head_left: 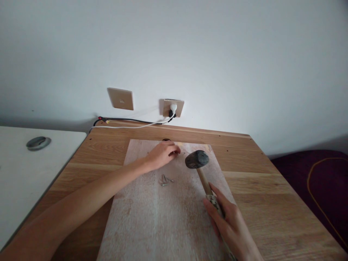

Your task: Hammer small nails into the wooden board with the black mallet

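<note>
Left hand: the left hand (163, 154) reaches to 12 o'clock on the board, fingertips pinched together on something too small to make out.
Right hand: the right hand (231, 226) at 4 o'clock is wrapped loosely round the hammer handle, thumb lying along it.
Hammer: the hammer (202, 170) has a dark, blunt, rounded metal head and a pale wooden handle; the head sits just right of the left hand's fingertips, at about 1 o'clock.
Nails: a small cluster of thin grey metal nails (165, 180) lies loose at the board's centre, between the two hands.
Board: a pale, whitewashed, scuffed wooden board (152, 217), rectangular, lies flat on the table.
Table: a warm oak table (266, 188) with visible grain and plank seams.
Room: a plain white wall (217, 54); two beige wall plates, the right-hand socket (173, 107) holding a white plug, with cables trailing at 11 o'clock.
</note>
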`<state>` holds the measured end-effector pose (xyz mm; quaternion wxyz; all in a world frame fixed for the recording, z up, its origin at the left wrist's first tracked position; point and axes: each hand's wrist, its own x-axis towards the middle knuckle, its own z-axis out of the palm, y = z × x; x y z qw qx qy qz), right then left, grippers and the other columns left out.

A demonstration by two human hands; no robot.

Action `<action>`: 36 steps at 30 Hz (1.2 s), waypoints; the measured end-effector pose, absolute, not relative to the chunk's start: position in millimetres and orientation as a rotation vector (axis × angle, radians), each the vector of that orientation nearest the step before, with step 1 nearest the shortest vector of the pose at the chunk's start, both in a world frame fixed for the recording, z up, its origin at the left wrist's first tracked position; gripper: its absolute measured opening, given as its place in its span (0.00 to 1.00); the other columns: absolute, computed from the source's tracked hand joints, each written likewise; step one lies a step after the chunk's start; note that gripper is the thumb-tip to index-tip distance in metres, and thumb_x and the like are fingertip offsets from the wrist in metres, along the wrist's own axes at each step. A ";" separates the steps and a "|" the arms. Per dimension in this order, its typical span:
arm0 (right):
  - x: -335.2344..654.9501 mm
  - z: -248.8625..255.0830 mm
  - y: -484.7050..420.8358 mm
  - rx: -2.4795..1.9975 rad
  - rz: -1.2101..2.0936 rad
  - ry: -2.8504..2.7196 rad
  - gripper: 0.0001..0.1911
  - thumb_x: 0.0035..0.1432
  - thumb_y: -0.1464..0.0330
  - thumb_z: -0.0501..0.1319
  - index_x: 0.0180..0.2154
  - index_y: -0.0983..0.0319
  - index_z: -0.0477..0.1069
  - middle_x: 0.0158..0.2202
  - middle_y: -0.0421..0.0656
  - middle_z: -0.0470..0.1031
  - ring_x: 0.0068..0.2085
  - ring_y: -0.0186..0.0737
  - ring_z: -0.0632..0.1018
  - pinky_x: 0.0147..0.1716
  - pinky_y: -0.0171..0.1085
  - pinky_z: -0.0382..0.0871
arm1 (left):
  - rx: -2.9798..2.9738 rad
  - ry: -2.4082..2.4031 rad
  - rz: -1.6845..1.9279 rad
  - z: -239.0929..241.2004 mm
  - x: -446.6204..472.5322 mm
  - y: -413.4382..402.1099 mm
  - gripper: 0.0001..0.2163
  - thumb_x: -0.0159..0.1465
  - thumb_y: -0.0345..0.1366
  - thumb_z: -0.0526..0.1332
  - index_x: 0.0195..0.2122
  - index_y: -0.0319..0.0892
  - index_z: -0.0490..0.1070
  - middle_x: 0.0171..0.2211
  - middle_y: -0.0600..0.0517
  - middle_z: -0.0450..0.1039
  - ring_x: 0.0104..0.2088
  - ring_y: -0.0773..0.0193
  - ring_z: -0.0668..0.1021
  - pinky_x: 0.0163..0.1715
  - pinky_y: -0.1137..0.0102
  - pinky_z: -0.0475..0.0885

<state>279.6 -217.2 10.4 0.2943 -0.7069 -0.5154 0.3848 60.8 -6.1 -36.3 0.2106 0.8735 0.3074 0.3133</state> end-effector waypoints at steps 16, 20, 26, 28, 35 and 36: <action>254.9 28.2 -176.7 -1.865 0.926 -1.593 0.36 0.68 0.49 0.54 0.66 0.68 0.68 0.16 0.31 0.64 0.15 0.34 0.68 0.13 0.31 0.63 | 2.162 0.864 0.888 -35.6 59.7 -6.1 0.15 0.61 0.26 0.67 0.49 0.40 0.77 0.38 0.49 0.81 0.38 0.60 0.81 0.41 0.67 0.74; 251.4 31.2 -174.8 -1.903 0.853 -1.655 0.37 0.68 0.49 0.55 0.66 0.70 0.68 0.16 0.32 0.65 0.14 0.35 0.68 0.15 0.33 0.64 | 2.144 0.851 0.893 -36.8 59.7 -5.5 0.14 0.62 0.24 0.65 0.49 0.40 0.77 0.35 0.50 0.81 0.35 0.60 0.81 0.39 0.68 0.73; 249.7 25.4 -176.3 -1.929 0.830 -1.710 0.38 0.69 0.50 0.53 0.66 0.72 0.67 0.15 0.33 0.66 0.14 0.37 0.70 0.15 0.34 0.63 | 2.180 0.871 0.889 -34.5 58.0 -6.2 0.19 0.59 0.19 0.62 0.50 0.39 0.77 0.36 0.48 0.82 0.35 0.59 0.81 0.38 0.68 0.73; 249.8 22.8 -177.9 -1.917 0.827 -1.709 0.38 0.69 0.51 0.53 0.66 0.72 0.67 0.15 0.33 0.66 0.14 0.37 0.70 0.15 0.33 0.63 | 2.175 0.864 0.887 -35.2 57.8 -6.2 0.19 0.59 0.19 0.62 0.50 0.39 0.77 0.36 0.48 0.82 0.36 0.58 0.82 0.38 0.68 0.73; 248.4 18.8 -179.5 -1.902 0.781 -1.706 0.37 0.69 0.51 0.54 0.65 0.73 0.69 0.16 0.34 0.67 0.13 0.36 0.69 0.14 0.33 0.62 | 2.152 0.895 0.827 -31.2 58.0 -4.0 0.17 0.57 0.18 0.63 0.46 0.41 0.76 0.36 0.51 0.81 0.35 0.61 0.81 0.38 0.69 0.74; 249.1 18.5 -180.8 -1.900 0.785 -1.698 0.37 0.68 0.51 0.54 0.65 0.73 0.69 0.16 0.34 0.67 0.13 0.37 0.69 0.14 0.33 0.62 | 2.166 0.903 0.786 -25.6 55.6 -4.6 0.16 0.57 0.19 0.63 0.45 0.40 0.75 0.37 0.50 0.80 0.36 0.61 0.81 0.39 0.69 0.74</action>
